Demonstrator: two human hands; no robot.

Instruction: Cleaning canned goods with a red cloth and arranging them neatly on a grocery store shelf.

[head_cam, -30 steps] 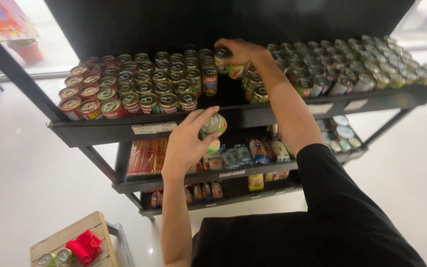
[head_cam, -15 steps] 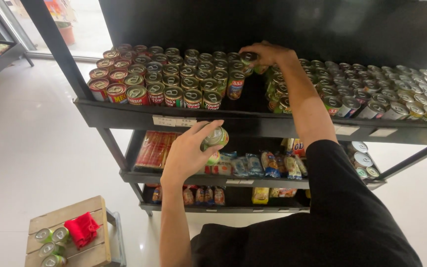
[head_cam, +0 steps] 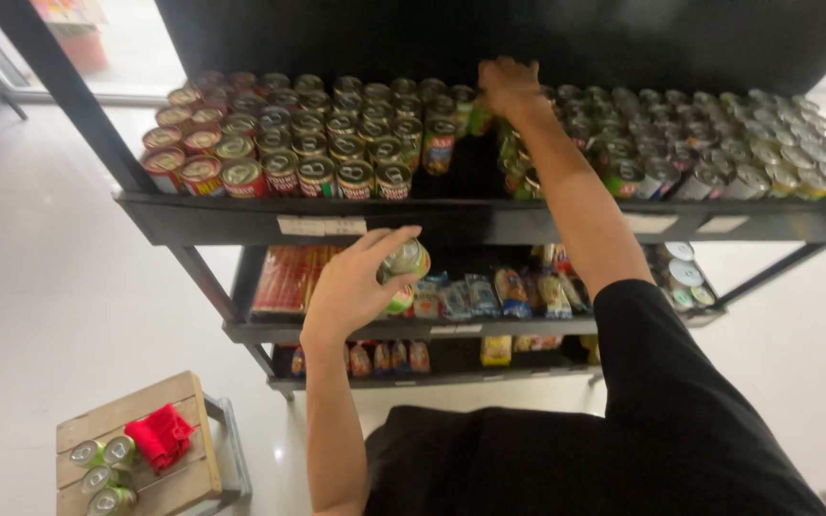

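Note:
My left hand (head_cam: 356, 282) grips a green-labelled can (head_cam: 403, 272) in front of the top shelf's edge (head_cam: 241, 222). My right hand (head_cam: 507, 86) reaches far back on the top shelf and closes on a green can (head_cam: 479, 118) at the rear of the gap between can rows. Red-labelled cans (head_cam: 279, 143) fill the shelf's left part, green and silver cans (head_cam: 719, 143) the right part.
Lower shelves of the black rack (head_cam: 336, 330) hold red packets (head_cam: 284, 279), small snack bags (head_cam: 489, 294) and more tins. A wooden stool (head_cam: 145, 459) at lower left carries three cans (head_cam: 105, 473) and a red cloth (head_cam: 161, 436). The floor is pale tile.
My view has shifted closer and slightly right. My right hand has pushed deeper toward the shelf's back. My left hand has stayed in front of the shelf edge with its can.

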